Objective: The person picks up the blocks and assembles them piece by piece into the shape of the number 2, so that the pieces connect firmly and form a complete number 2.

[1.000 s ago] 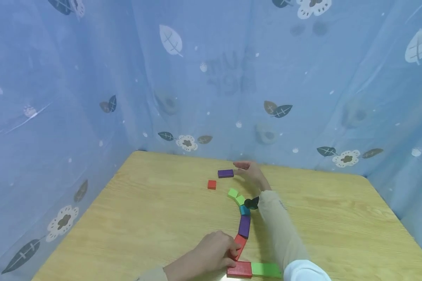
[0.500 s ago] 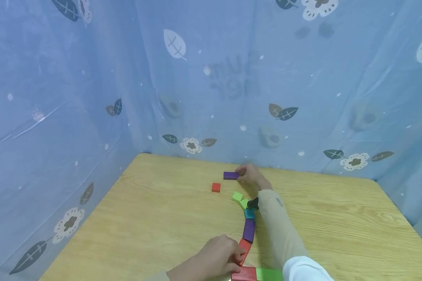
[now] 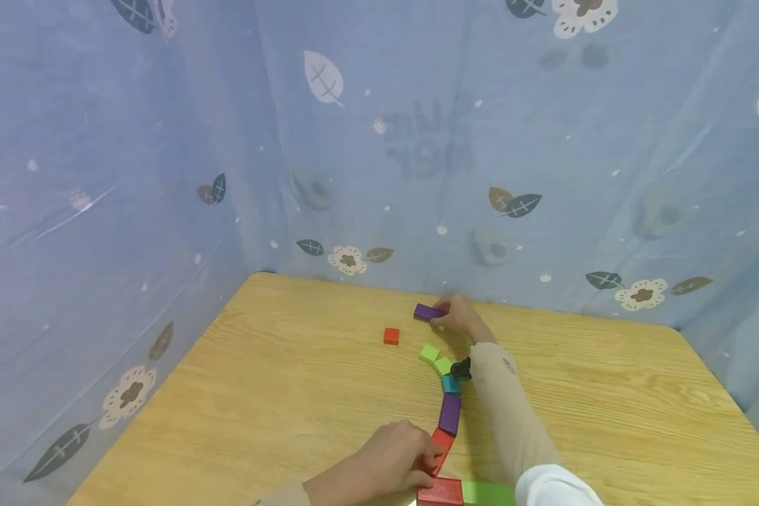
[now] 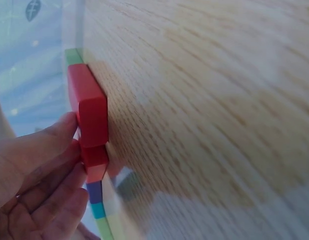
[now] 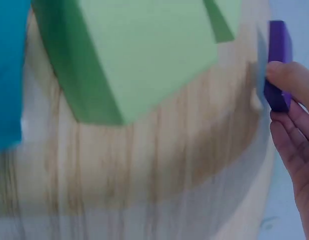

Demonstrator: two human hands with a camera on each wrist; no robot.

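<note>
At the back of the table, my right hand (image 3: pixel 460 318) pinches the end of a purple block (image 3: pixel 426 313) between thumb and fingers. The right wrist view shows that purple block (image 5: pixel 278 65) in the grip. My left hand (image 3: pixel 392 457) is at the near end of a curved row. Its thumb touches a red block (image 4: pixel 92 105), and its fingertips lie against a slanted red block (image 3: pixel 443 446). Beyond it, the row runs through a second purple block (image 3: pixel 450 413), a blue block (image 3: pixel 451 384) and two lime-green blocks (image 3: pixel 429 353).
A small red block (image 3: pixel 391 336) stands apart, left of the lime-green ones. A green block (image 3: pixel 490 493) adjoins the near red block, partly behind the right sleeve (image 3: pixel 512 414). The wooden table (image 3: pixel 278 365) meets a blue patterned curtain (image 3: pixel 379 154) along its back and sides.
My right hand has closed from loosely spread fingers onto the purple block. That block has shifted slightly right and turned a little. The left hand holds its place at the red blocks.
</note>
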